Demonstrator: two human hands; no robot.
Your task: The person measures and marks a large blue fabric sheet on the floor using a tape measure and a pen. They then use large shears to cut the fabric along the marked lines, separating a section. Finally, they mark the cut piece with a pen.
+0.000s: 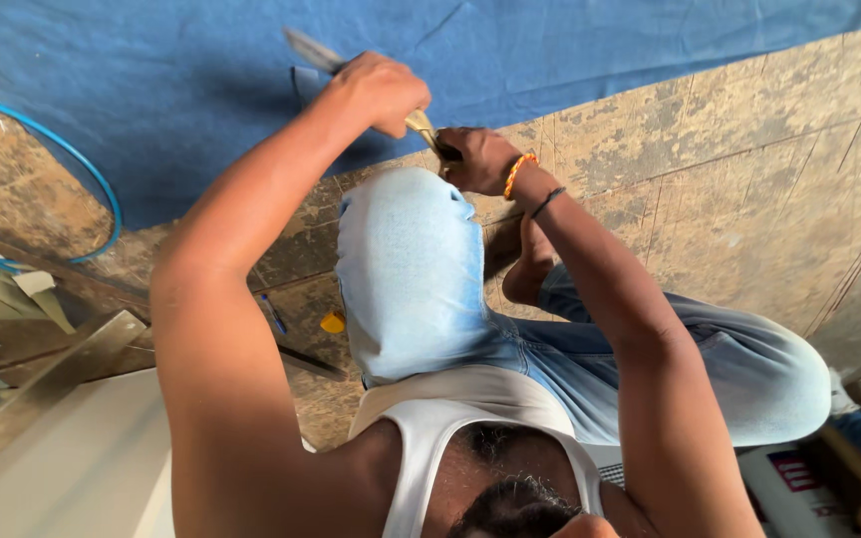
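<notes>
A large blue cloth (181, 90) lies spread on the tiled floor (749, 169), with a small cut flap near its edge. My left hand (381, 92) is closed around the middle of big metal shears (309, 48), whose blade points up-left over the cloth. My right hand (478, 159), with an orange bracelet and a dark band at the wrist, grips the brass-coloured handle end (421, 124) just above my raised knee in pale jeans (406, 269). The two hands nearly touch.
A blue hose (92, 174) curves at the left by pale fabric scraps (12, 294). A long metal straightedge (47, 384) lies bottom left. A yellow chalk piece (333, 322) and a pen (273, 314) lie by my knee. Boxes (799, 488) stand bottom right.
</notes>
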